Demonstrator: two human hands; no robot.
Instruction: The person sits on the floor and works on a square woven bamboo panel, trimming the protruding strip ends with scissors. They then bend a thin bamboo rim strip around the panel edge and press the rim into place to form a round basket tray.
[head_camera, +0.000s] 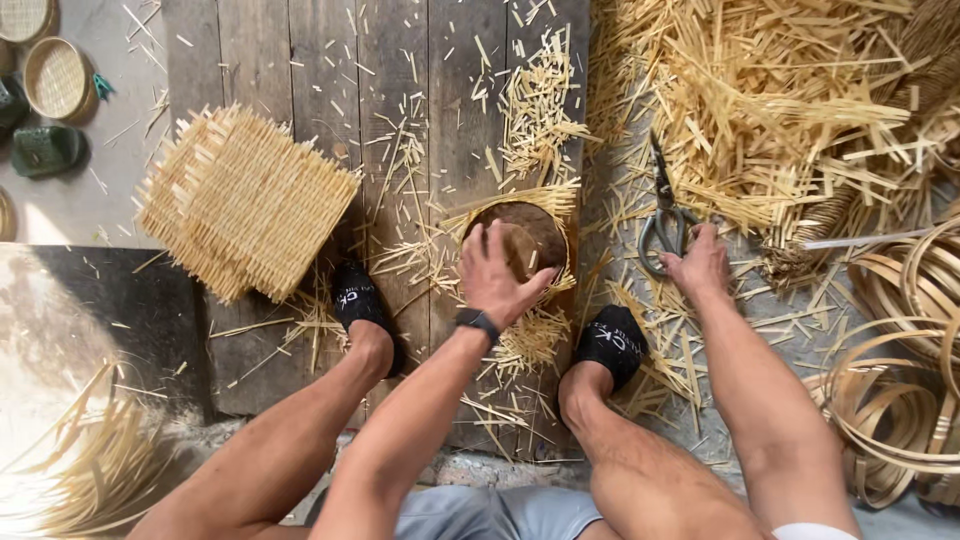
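Observation:
My left hand (492, 275) rests palm-down on a small round woven bamboo basket (535, 232) with loose strip ends sticking out around its rim, on the wooden planks between my two feet. A dark watch sits on that wrist. My right hand (700, 265) reaches to the grey-handled scissors (663, 215) lying on the ground among bamboo offcuts, fingers touching the handle loops. Whether the fingers are through the loops is hidden.
A stack of flat woven bamboo mats (245, 200) lies at left. Heaps of cut bamboo strips (790, 100) fill the upper right. Coiled bamboo hoops (905, 380) lie at right. Small round baskets (55, 75) sit at far left. My feet wear black socks (612, 340).

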